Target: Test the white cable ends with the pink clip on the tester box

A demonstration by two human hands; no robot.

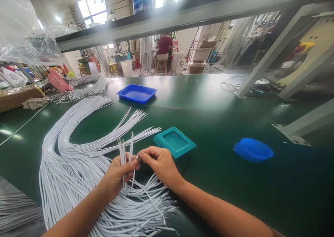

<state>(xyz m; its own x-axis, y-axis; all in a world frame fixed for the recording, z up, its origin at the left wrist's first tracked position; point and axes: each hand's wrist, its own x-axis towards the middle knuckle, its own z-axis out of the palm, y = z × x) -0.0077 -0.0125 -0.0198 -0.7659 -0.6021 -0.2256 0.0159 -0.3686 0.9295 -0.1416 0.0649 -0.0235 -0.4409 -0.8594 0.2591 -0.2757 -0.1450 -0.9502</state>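
Several white cables (122, 149) stand upright in my left hand (118, 171), whose thumb and fingers are closed round them. My right hand (163, 165) pinches the tip of one white cable (134, 174) right beside the left thumb; the small end between the fingertips is mostly hidden. Beneath both hands spreads a large bundle of white cables (78, 181), with bare or metal-tipped ends toward the lower middle. Just beyond my right hand lies a teal tray (184, 143), which looks upside down.
A blue tray (137, 93) sits farther back on the green table (208, 115). To the right are a blue bowl-like piece (253, 149) and metal shelf legs (268, 56). A pink basket (59, 80) and cardboard box (21, 97) stand at left. A person (165, 47) sits in the background.
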